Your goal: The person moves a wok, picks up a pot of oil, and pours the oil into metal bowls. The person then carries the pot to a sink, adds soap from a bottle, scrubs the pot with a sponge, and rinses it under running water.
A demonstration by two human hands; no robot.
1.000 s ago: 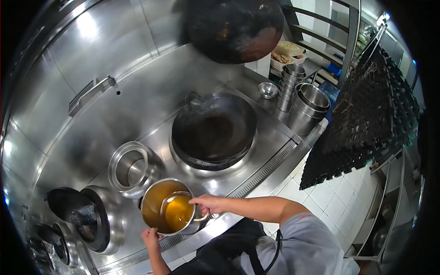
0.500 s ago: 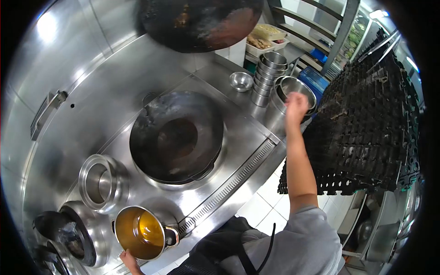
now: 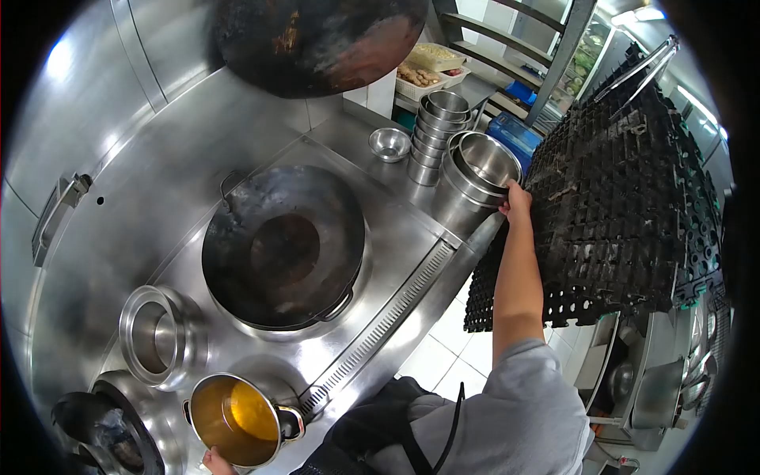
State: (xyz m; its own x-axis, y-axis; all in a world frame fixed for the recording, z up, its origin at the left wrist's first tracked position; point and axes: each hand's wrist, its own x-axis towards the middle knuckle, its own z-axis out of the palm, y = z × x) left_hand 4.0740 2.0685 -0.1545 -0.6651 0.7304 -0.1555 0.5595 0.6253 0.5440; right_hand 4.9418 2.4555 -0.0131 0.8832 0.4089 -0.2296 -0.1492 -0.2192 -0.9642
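My right hand (image 3: 516,199), arm stretched out, grips the near right rim of a steel pot (image 3: 484,162). That pot sits tilted inside a larger steel pot (image 3: 463,204) at the counter's far right end. My left hand (image 3: 216,463), partly cut off by the lower edge, is closed at the near left rim of a two-handled pot (image 3: 199,393). Yellow-brown liquid lies in this pot. Between the two hands, farther back, a large black wok (image 3: 286,245) rests on the stove.
Stacked steel containers (image 3: 431,138) and a small steel bowl (image 3: 389,144) stand at the back. A lidded-rim steel vessel (image 3: 150,336) and a black ladle (image 3: 79,413) are left. Black rubber matting (image 3: 609,198) hangs right; another wok (image 3: 321,39) looms above.
My right hand has come down from above the steel pots onto the rim of the inner one. My left hand stays at the pot of liquid. The view has shifted slightly.
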